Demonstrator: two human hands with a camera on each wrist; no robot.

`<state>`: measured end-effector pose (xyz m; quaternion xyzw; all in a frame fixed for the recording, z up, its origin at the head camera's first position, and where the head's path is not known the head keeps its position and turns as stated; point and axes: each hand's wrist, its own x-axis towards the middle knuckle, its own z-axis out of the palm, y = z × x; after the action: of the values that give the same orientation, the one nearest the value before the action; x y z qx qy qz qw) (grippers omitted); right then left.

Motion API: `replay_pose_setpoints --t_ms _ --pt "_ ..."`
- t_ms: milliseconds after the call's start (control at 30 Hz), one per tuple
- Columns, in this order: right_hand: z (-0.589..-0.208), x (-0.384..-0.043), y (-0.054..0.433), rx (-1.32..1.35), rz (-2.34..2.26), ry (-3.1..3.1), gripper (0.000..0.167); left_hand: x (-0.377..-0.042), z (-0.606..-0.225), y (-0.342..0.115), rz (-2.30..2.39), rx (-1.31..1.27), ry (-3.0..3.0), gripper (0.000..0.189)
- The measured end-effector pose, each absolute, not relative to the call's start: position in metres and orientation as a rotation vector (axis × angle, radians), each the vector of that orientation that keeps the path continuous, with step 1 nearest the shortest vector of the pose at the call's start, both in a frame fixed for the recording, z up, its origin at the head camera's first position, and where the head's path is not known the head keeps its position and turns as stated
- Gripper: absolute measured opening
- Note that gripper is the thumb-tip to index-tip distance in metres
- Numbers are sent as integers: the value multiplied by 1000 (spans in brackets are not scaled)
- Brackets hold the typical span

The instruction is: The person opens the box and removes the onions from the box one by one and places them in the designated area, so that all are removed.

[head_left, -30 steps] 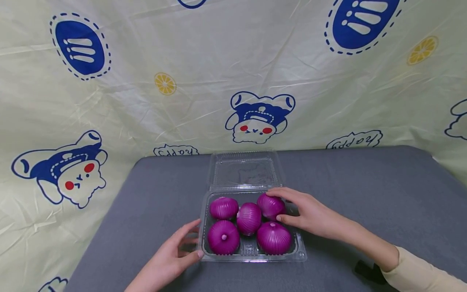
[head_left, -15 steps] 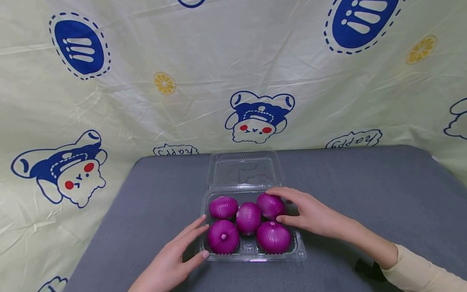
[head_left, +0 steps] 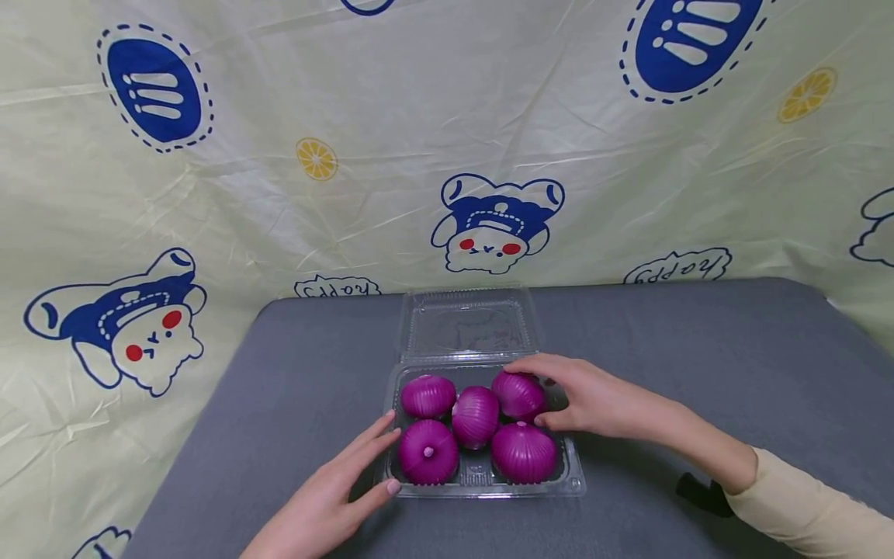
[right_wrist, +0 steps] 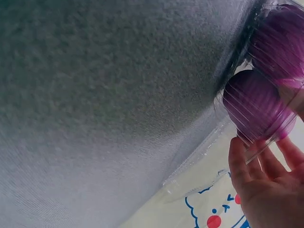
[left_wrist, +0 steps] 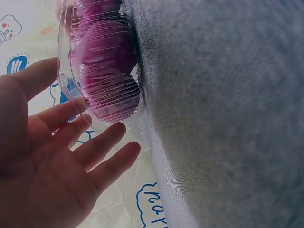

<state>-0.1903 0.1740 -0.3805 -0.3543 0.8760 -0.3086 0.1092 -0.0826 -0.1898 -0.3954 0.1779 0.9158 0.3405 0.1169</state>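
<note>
Several purple onions sit in a clear plastic clamshell box [head_left: 475, 491] in the head view. My right hand [head_left: 601, 400] grips the back right onion [head_left: 518, 394], fingers over its far side and thumb at its near side. In the right wrist view, the fingers [right_wrist: 266, 164] lie at that onion [right_wrist: 254, 102] over the box's rim. My left hand [head_left: 328, 497] is at the box's left edge, fingers spread and fairly straight, fingertips and thumb at the rim. The left wrist view shows the left hand [left_wrist: 57, 147] beside the transparent wall [left_wrist: 111, 104], its lower fingers off it.
The box's clear lid [head_left: 468, 322] lies open toward the back of the grey cloth-covered table [head_left: 684, 341]. Behind hangs a pale printed curtain [head_left: 391, 101]. A small black object [head_left: 701, 494] lies by the right sleeve.
Since a second ago, my left hand's fingers have come up from the box's side onto its left rim. My right hand stays at the same onion, its thumb slightly farther right.
</note>
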Motion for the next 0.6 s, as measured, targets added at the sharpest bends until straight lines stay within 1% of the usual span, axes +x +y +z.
replay_pose_setpoints --t_ms 333,600 --pt "-376 -192 170 -1045 -847 2589 66 -83 -396 -190 988 532 2689 62" --pt "-373 -190 166 -1092 -749 2692 67 -81 -395 -189 993 542 2698 60"
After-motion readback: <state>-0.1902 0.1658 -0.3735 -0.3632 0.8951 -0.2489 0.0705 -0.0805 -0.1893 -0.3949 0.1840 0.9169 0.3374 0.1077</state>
